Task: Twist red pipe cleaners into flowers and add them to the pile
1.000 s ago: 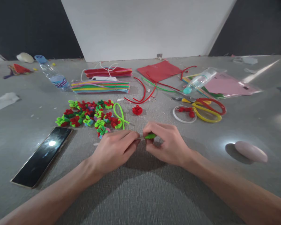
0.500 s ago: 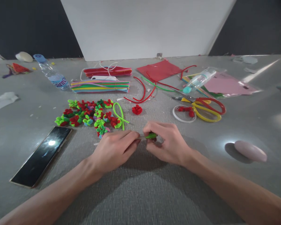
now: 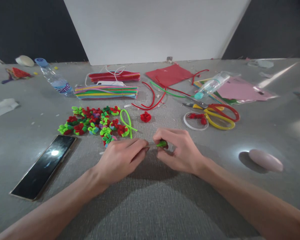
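Note:
My right hand (image 3: 178,150) pinches a small green pipe cleaner piece (image 3: 162,143) between thumb and fingers. A thin pale strand (image 3: 152,146) runs from it to my left hand (image 3: 123,156), whose closed fingertips grip its other end; its exact kind is unclear. Both hands are just above the grey table, a short gap apart. Beyond them lies a red pipe cleaner flower (image 3: 145,116). A bright green pipe cleaner (image 3: 133,128), bent in a loop, lies past my left hand, beside a cluster of red and green pipe cleaner flowers (image 3: 80,129).
A phone (image 3: 43,166) lies at left, a water bottle (image 3: 62,87) behind it. Pipe cleaner bundles (image 3: 107,92) and red cut lengths (image 3: 153,95) are farther back. Scissors (image 3: 221,124), a white ring (image 3: 185,124), a clear bottle (image 3: 212,85) and a pinkish oval object (image 3: 266,160) are at right.
My hands keep nearly the same pose. The green piece sits slightly deeper in my right fingers, and the view has shifted a little.

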`<state>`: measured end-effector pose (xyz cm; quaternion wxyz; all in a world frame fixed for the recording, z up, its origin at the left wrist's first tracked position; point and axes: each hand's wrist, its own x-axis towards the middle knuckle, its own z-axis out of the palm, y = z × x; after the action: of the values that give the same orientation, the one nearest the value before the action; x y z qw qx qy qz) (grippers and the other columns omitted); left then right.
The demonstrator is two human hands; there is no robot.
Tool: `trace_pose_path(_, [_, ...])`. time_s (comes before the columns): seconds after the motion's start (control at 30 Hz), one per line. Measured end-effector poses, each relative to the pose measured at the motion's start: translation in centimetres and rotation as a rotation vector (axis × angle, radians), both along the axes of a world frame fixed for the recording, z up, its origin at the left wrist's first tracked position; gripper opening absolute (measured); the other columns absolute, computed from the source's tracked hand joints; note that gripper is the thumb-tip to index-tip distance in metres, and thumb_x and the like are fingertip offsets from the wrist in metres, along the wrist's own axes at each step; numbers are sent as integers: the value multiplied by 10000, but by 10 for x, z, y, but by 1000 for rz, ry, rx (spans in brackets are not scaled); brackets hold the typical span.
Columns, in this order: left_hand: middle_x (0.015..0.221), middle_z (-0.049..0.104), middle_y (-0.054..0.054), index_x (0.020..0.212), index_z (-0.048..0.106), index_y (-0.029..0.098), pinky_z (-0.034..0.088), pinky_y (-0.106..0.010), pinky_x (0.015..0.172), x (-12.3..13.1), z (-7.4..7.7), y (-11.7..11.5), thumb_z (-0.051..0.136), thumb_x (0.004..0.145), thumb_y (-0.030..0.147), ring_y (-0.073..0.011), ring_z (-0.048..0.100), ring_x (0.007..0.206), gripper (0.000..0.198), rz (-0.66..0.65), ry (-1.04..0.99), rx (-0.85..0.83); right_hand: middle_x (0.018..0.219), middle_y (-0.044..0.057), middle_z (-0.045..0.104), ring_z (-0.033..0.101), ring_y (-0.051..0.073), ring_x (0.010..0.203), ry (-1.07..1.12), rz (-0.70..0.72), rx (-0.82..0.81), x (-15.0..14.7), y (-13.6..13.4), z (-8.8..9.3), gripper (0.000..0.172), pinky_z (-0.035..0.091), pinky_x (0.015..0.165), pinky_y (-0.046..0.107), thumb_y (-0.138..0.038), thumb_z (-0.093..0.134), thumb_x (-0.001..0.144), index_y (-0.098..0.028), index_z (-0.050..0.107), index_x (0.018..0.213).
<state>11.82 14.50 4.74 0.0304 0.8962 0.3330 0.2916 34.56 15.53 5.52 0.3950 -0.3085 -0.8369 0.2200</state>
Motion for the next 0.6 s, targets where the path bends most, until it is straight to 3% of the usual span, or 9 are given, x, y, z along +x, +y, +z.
trace_pose_path(0.6, [879,798,13,1001,687,186,506,-266,611,0,0,1,504,1093,205,-142,737,695,206,38,-15,42,756,-58,476,426,87,655,23,8,23,5,5,0,231,362,629,228,-14,523,733,-218,488,835])
